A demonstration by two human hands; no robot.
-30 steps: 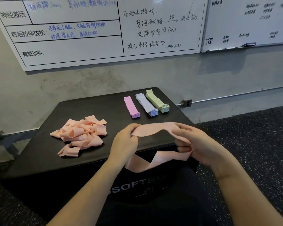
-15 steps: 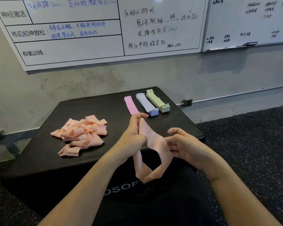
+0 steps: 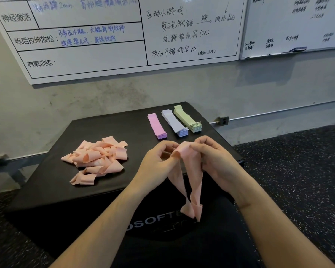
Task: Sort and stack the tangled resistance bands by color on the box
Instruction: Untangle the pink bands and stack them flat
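Left edge: a dark bench [image 3: 12,167] stands beside the box, low against the wall; a small object on it is too blurred to name.
Box: black soft box [image 3: 104,190] with white lettering on its near face, partly hidden by the person's arms and dark-clothed lap.
Peach pile: tangled peach bands [image 3: 97,158] lie in a loose heap on the left part of the box top, curled and overlapping, well apart from the sorted stacks.
Left hand: left hand [image 3: 157,161] is raised over the near edge of the box, fingers curled, pinching the top of one peach band [image 3: 190,182] between thumb and fingertips.
Held band: it hangs down from both hands as a long loop in front of the box's near face, its bottom end folded and crumpled.
Right hand: right hand [image 3: 219,161] grips the same band from the other side, fingers curled over the top; the two hands nearly touch.
Sorted stacks: at the far right of the box top, side by side, a pink stack [image 3: 157,125], a lavender stack [image 3: 174,122] and a green stack [image 3: 187,118], each flat and neat.
Wall: whiteboards [image 3: 104,55] with handwriting hang above; an outlet [image 3: 223,120] sits low on the wall.
Floor: dark speckled rubber floor [image 3: 298,171] to the right.
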